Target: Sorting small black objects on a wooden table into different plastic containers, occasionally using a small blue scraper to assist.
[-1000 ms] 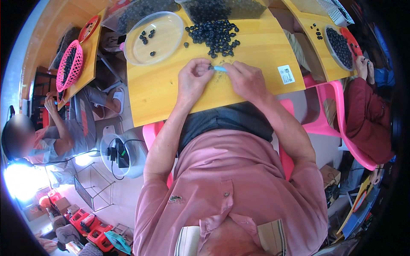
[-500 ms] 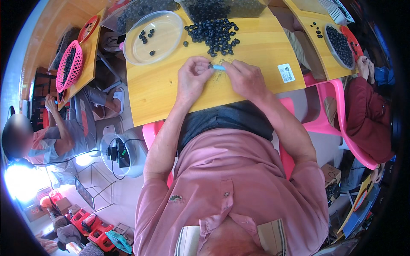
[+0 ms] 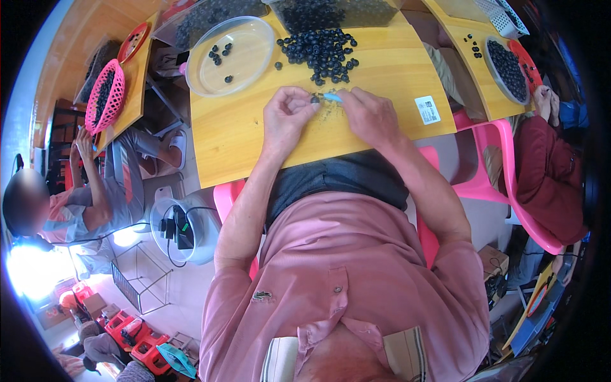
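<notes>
Over the yellow wooden table point(image 3: 242, 140), my left hand point(image 3: 286, 118) pinches a small dark round ball point(image 3: 315, 99) between thumb and fingertips. My right hand point(image 3: 372, 118) is closed around a slim tool with a light blue handle point(image 3: 332, 97), its tip pointing left at the ball. Whether the tip touches the ball is too small to tell. Fine crumbs point(image 3: 328, 116) lie on the wood below. Just beyond my hands spreads a loose pile of the same dark balls point(image 3: 324, 54). To its left, a round clear plastic tray point(image 3: 251, 60) holds several more.
Clear bins of dark balls point(image 3: 216, 22) stand along the far edge. A white label point(image 3: 427, 110) is stuck at the table's right. Co-workers sit left and right, near a pink basket point(image 3: 113, 95) and a bowl of balls point(image 3: 507, 70). A pink chair point(image 3: 503, 159) is at right.
My right hand has shifted slightly right and the blue-handled tool is tilted differently, showing more gap from the left fingers. The ball shows more clearly. At left, the co-worker's hands have risen toward the basket.
</notes>
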### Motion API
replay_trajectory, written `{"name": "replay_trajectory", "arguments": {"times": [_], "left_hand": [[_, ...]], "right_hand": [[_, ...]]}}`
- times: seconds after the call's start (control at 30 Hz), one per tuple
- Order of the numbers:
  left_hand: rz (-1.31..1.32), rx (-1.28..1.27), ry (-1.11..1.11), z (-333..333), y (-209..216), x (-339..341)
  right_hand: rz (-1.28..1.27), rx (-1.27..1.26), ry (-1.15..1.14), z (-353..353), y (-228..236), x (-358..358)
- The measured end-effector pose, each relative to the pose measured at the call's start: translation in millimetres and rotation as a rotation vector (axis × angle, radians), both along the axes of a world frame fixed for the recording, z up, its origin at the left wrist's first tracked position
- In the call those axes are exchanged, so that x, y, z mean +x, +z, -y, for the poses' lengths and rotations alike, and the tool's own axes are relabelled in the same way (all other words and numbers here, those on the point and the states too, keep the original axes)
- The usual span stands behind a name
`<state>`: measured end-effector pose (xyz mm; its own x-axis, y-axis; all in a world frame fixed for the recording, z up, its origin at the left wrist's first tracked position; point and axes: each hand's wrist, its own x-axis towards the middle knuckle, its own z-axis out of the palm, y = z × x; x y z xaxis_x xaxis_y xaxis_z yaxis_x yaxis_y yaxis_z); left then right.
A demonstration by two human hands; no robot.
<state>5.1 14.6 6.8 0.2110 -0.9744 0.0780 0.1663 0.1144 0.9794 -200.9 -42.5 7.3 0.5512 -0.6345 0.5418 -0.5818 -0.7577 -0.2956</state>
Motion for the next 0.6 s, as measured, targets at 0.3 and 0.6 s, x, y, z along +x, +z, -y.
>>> {"name": "replay_trajectory", "arguments": {"times": [0.3, 0.6], "left_hand": [[0.103, 0.033, -0.016, 0.1, -5.5, 4.5], [0.008, 0.019, -0.027, 0.1, -1.5, 2.8]], "right_hand": [[0.04, 0.002, 0.012, -1.7, 2.1, 0.4], [0.023, 0.017, -0.014, -2.0, 5.2, 0.1]]}}
